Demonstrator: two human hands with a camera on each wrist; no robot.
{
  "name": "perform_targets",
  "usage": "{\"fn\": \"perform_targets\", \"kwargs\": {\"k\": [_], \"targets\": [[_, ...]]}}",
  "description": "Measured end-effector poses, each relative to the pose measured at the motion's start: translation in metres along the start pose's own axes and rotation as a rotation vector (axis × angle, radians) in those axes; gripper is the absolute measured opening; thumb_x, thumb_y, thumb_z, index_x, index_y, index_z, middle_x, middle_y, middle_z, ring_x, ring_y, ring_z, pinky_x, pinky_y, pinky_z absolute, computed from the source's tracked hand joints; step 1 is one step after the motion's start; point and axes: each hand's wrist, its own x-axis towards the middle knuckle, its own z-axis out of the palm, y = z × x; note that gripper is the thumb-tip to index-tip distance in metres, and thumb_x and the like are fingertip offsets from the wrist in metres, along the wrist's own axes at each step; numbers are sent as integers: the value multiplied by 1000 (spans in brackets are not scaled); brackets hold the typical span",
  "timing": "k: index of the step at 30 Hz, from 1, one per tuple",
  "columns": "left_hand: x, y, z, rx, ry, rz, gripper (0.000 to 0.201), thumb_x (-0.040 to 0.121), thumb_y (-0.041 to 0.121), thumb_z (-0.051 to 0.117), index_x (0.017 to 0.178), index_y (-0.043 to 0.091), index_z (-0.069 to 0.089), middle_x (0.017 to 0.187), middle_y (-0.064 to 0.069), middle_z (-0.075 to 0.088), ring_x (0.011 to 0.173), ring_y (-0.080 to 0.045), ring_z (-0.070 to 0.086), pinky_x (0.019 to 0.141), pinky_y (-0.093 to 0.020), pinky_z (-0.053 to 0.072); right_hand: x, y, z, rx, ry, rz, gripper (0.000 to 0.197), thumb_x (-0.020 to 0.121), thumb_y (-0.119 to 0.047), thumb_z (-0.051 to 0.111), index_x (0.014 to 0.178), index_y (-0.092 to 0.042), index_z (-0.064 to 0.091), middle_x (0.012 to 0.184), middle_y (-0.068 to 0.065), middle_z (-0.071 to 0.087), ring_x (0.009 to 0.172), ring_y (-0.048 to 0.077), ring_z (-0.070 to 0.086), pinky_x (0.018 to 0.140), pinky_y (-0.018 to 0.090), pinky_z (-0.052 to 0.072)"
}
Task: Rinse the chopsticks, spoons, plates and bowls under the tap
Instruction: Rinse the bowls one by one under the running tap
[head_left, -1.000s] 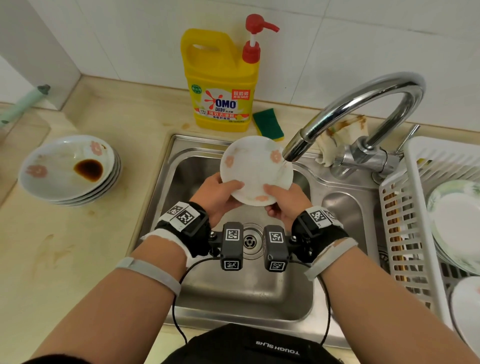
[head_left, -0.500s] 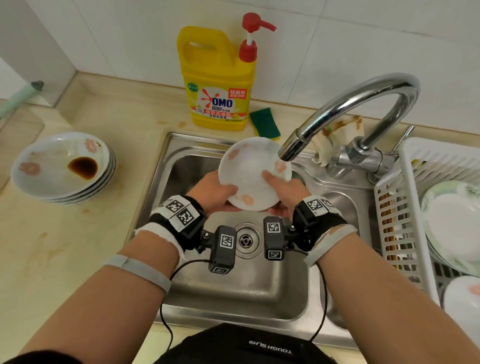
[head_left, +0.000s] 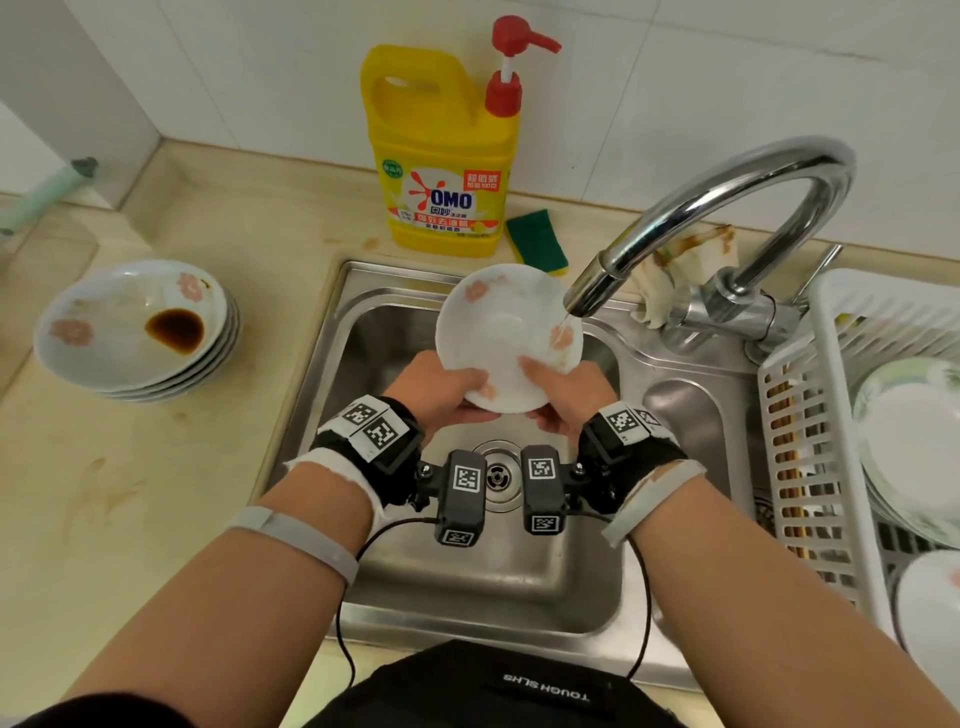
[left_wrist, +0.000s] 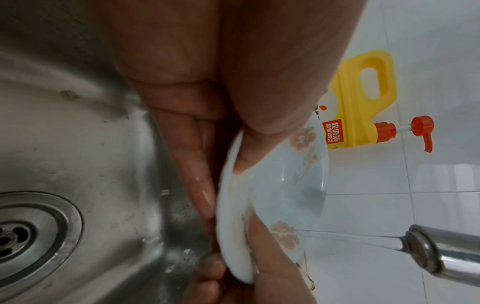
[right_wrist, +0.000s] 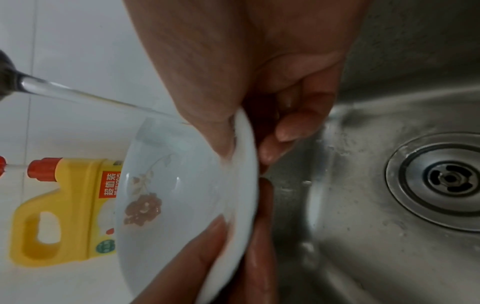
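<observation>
A white plate (head_left: 506, 332) (left_wrist: 283, 191) (right_wrist: 182, 185) with pink flowers is tilted over the steel sink (head_left: 363, 332). My left hand (head_left: 441, 387) grips its near left rim, thumb on the inside, fingers behind. My right hand (head_left: 563, 387) grips the near right rim the same way. Water from the chrome tap (head_left: 727, 208) (left_wrist: 446, 253) runs onto the plate's right side. A stack of dirty plates (head_left: 135, 332) with a dark sauce stain sits on the counter at the left.
A yellow detergent bottle (head_left: 441, 156) and a green sponge (head_left: 537, 241) stand behind the sink. A white drying rack (head_left: 852, 415) at the right holds plates (head_left: 914, 441) and chopsticks (head_left: 784, 467). A stained cloth (head_left: 685, 260) lies behind the tap. The drain (head_left: 496, 475) is below my wrists.
Both hands have turned the plate and shifted it to the right, so the water now strikes its right side. The flower pattern has rotated round.
</observation>
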Motion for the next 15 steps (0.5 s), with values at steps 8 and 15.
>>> {"fn": "perform_targets", "kwargs": {"k": [8, 15], "targets": [[4, 2, -2, 115, 42, 29, 37, 94, 0, 62, 130, -1, 56, 120, -18, 65, 97, -29, 69, 69, -38, 65, -3, -9, -1, -20, 28, 66, 57, 90, -65, 62, 101, -10, 58, 90, 20, 76, 70, 36, 76, 48, 29, 53], [0, -3, 6, -31, 14, 19, 35, 95, 10, 68, 128, 5, 58, 120, -17, 68, 103, -33, 71, 70, -36, 64, -4, 2, 2, -1, 14, -41, 36, 98, -47, 61, 96, -11, 61, 70, 9, 70, 47, 15, 62, 48, 24, 45]]}}
